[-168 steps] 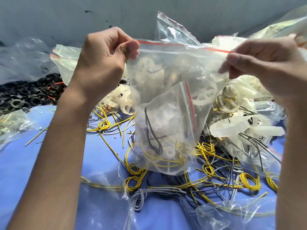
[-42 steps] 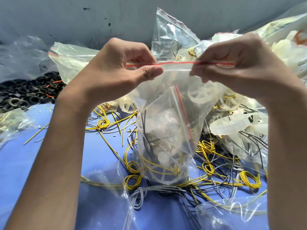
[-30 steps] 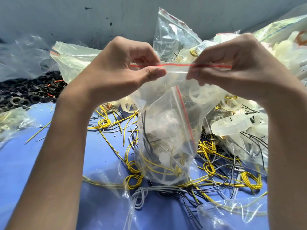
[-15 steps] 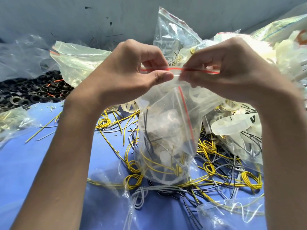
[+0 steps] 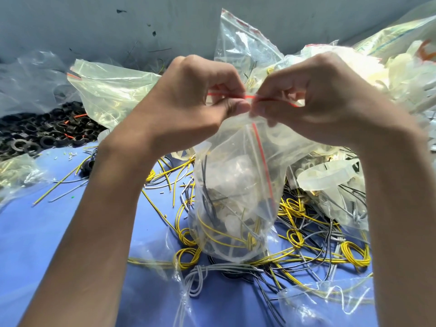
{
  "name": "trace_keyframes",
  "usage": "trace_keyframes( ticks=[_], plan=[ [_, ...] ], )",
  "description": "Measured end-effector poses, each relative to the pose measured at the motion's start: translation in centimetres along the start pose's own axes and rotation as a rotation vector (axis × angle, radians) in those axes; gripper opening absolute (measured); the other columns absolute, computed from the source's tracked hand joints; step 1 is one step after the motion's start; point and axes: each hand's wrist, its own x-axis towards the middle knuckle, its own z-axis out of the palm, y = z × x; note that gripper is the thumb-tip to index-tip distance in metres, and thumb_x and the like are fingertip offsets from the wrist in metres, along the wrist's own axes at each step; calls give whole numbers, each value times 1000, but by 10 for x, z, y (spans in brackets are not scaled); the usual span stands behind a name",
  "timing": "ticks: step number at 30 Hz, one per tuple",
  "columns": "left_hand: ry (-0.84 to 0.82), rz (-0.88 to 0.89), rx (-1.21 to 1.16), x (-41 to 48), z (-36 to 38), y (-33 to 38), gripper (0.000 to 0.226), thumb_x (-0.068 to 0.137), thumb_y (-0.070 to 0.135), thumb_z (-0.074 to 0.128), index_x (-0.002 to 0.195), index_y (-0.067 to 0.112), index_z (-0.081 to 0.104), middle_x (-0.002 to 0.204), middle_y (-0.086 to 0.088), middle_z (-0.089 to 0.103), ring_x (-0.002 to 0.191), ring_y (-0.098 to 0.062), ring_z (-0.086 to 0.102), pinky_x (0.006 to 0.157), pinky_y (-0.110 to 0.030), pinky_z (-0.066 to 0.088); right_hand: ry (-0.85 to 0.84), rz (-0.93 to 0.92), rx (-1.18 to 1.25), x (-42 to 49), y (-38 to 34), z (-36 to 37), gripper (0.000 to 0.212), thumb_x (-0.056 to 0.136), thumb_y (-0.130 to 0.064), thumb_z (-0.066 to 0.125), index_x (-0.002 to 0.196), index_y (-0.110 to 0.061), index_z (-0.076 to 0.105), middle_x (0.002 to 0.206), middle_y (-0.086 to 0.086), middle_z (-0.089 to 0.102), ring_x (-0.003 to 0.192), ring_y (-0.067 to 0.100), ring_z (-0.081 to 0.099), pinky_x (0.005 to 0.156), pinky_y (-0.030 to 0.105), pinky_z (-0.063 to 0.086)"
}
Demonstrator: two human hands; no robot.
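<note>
Blue work surface [image 5: 47,244] against a scuffed grey wall [image 5: 94,24]; head view, the only one

Hands, 2:
- left hand [image 5: 188,102]: fingers curled, thumb and fingers pinching the red seal strip [image 5: 247,97] from the left
- right hand [image 5: 318,102]: same pinch on the strip from the right; the two thumb tips sit just beside each other at mid-strip

Held item, 1: clear zip-lock plastic bag [image 5: 236,197], upright at centre and hanging from the pinched strip, its bottom down at the wire clutter. Cannot tell if it rests on it. Inside are yellow and black wires, pale plastic parts and 1 smaller clear bag whose own red strip [image 5: 262,161] runs down the middle

Around it:
- loose yellow wire coils [image 5: 186,256] on the surface, at least 4, tangled with black and grey leads
- 1 looped bundle of grey wire [image 5: 200,277], just in front of the held bag
- pile of black plastic rings [image 5: 47,133] far left, too many to count
- 1 yellowish translucent bag [image 5: 111,90] behind the left hand
- 1 clear red-edged bag [image 5: 243,43] standing at the wall
- white round plastic parts [image 5: 330,173] heaped on the right, mostly bagged, count unclear
- 1 flat clear bag [image 5: 325,300] at the near right

Writing: printed bag [image 5: 389,38] at top right, print too blurred to read
</note>
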Motion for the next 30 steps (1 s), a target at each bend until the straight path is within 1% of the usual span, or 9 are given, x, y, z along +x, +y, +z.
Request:
trace_keyframes(
  ticks=[3, 6, 9, 12, 13, 17, 21, 26, 30],
  plan=[
    [-6, -1, -11, 0, -1, 1, 8, 84, 19, 68, 91, 15, 71, 83, -2, 71, 81, -12, 61, 74, -20, 45, 33, -8, 1, 1, 0, 2, 10, 85, -19, 66, 79, -26, 72, 64, -10, 66, 58, 2, 56, 57, 14, 42],
    [8, -5, 7, 0, -2, 1, 8, 85, 17, 69, 92, 15, 71, 85, -2, 72, 82, -10, 62, 77, -22, 47, 67, 12, 7, 2, 1, 4, 9, 85, -25, 68, 80, -22, 74, 65, -8, 67, 61, 8, 56, 59, 17, 42],
    [22, -9, 19, 0, -1, 0, 7, 84, 14, 70, 90, 14, 72, 82, -3, 71, 80, -10, 63, 76, -21, 48, 29, 35, 33, 3, 2, 4, 9, 86, -26, 68, 77, -27, 72, 64, -10, 67, 59, 2, 56, 58, 16, 43],
    [62, 3, 47, 1, 2, 0, 7, 82, 13, 67, 88, 12, 71, 81, -4, 71, 77, -16, 64, 76, -31, 48, 51, 32, 48, 2, 2, 4, 15, 85, -24, 69, 74, -34, 67, 61, -13, 64, 55, -1, 56, 52, 9, 39],
    [74, 9, 51, 1, 3, 1, 8, 81, 13, 66, 87, 11, 71, 80, -4, 71, 77, -17, 64, 75, -32, 48, 63, 31, 46, 2, 2, 4, 15, 84, -23, 69, 74, -33, 68, 60, -13, 64, 53, -1, 55, 51, 8, 38],
    [103, 44, 49, 2, 3, 2, 10, 79, 11, 63, 86, 6, 70, 78, -2, 68, 77, -11, 61, 73, -23, 47, 100, 38, 56, 2, 0, 3, 8, 83, -24, 69, 77, -26, 73, 58, -12, 62, 49, 0, 52, 49, 9, 37],
    [125, 46, 60, 3, 4, 2, 8, 80, 9, 65, 87, 6, 70, 75, 6, 62, 76, -5, 56, 70, -14, 43, 90, 33, 71, 1, 0, 2, 9, 84, -28, 69, 81, -21, 74, 60, -8, 65, 50, 1, 54, 51, 9, 38],
    [101, 30, 46, 3, 5, 2, 8, 82, 11, 66, 88, 7, 70, 75, 7, 62, 78, -9, 60, 72, -19, 47, 60, 52, 70, 1, 3, 2, 7, 86, -29, 69, 79, -29, 71, 61, -12, 64, 51, -1, 53, 50, 10, 36],
    [105, 39, 49, 3, 6, 1, 9, 82, 11, 67, 89, 7, 70, 75, 8, 62, 77, -7, 59, 71, -14, 45, 61, 42, 78, 1, 4, 2, 9, 86, -30, 69, 77, -30, 69, 59, -13, 63, 51, -1, 53, 51, 10, 36]
  ],
)
